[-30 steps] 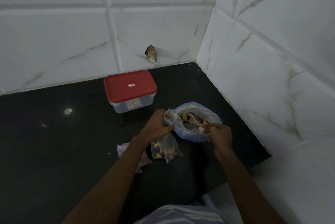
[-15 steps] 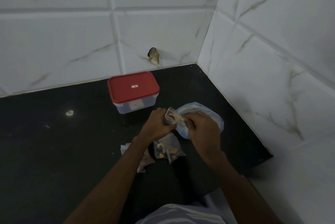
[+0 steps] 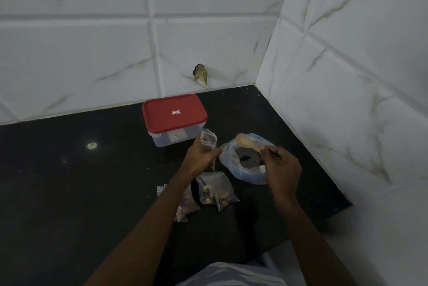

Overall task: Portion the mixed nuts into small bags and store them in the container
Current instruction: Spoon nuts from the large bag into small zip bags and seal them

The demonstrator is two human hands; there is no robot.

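Head view, read left to right. We note a black countertop [image 3: 69, 193] set into a corner of white marbled wall tiles [image 3: 81, 54]. Far left on the counter is one small bright glint [image 3: 92, 145]. Next comes the container [image 3: 172, 141], clear-walled and upright, with its red lid [image 3: 174, 114] on. It stands near the back wall. On the tile behind it, slightly to the right, we log a dark chip [image 3: 201, 73].

Nearer to us, two portions lie flat on the counter. The first filled bag [image 3: 186, 203] is partly hidden under the left forearm. The second filled bag [image 3: 216, 190] lies just beside it, with pale and dark nuts visible through the plastic.

Beyond these, the left hand [image 3: 201, 158] grips a small bag [image 3: 208, 139], fingers curled round its lower part. The bag is held upright, mouth up, just in front of the container's right corner. We cannot make out its contents.

To the right sits the large bag [image 3: 245, 177] of bluish plastic, its mouth open upward and dark contents inside. A wooden spoon [image 3: 247, 143] is over its far rim, bowl end toward the small bag but apart from it. The spoon is blurred, so we cannot tell whether it is loaded. The right hand [image 3: 281, 167] pinches the spoon's handle with fingers curled, in front of the large bag's right side.

At the bottom edge is a strip of pale garment [image 3: 231, 274].
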